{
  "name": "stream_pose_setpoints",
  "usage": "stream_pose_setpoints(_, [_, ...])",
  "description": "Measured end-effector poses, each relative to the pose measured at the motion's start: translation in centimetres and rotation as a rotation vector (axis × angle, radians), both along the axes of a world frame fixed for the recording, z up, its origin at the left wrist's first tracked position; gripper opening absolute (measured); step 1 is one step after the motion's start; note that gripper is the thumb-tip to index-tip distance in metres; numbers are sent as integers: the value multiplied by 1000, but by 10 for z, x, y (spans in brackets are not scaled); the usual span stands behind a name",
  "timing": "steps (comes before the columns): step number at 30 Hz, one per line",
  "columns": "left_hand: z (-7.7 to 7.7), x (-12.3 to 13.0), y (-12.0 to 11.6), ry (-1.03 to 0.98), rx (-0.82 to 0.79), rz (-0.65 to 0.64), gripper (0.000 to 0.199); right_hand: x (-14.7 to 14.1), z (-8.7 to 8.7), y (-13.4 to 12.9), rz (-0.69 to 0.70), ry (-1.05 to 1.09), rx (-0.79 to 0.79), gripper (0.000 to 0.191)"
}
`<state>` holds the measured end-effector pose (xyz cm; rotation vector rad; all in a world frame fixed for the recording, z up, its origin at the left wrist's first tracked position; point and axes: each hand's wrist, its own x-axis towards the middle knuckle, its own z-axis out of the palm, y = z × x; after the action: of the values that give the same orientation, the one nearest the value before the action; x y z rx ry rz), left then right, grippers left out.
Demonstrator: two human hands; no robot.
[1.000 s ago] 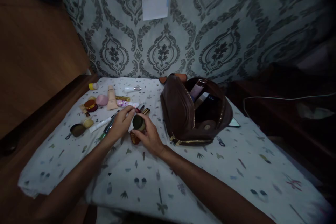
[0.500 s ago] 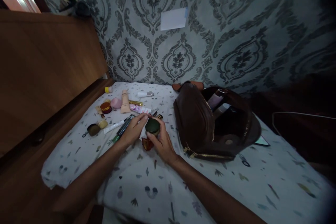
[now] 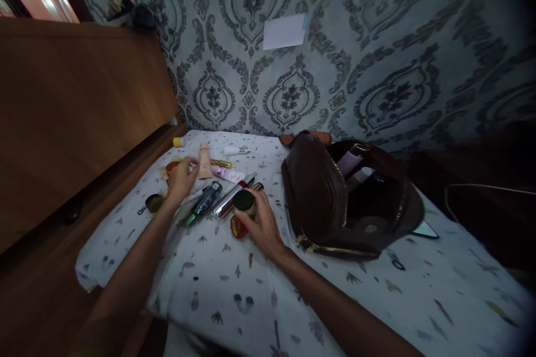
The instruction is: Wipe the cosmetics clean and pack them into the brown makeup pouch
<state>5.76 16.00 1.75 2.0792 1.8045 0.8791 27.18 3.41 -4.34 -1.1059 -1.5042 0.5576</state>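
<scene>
Fingers of my R hand (image 3: 264, 228) are curled round the green-lidded jar (image 3: 243, 201), nearer the desk's (image 3: 218, 273) L edge than its R; L hand (image 3: 180, 181), close to L edge, has fingers part-curled, can't tell if holding smth; brown bag (image 3: 314, 195) twd back R corner.

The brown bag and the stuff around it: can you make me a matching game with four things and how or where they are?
Things:
1. dark-lidded jar
2. brown bag
3. white rectangle
4. peach tube

Matches:
A. up on the patterned wall
B. next to the left hand
C. in the right hand
D. wide open

Pairs: 1-C; 2-D; 3-A; 4-B
</scene>
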Motion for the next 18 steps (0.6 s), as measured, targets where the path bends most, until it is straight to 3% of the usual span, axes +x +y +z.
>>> stream_pose_setpoints(3, [9,-16,14,180,-55,90,46,-1,-1,2,-21,52,-22,40])
stream_pose_setpoints(8, [17,-19,39,420,-208,86,73,-2,-3,6,-56,172,-81,40])
stream_pose_setpoints(13, [23,-13,56,586,-298,65,60,0,-6,8,-97,218,-154,35])
stream_pose_setpoints(18, [24,-11,53,676,-274,63,59,2,-9,10,-188,137,-182,33])
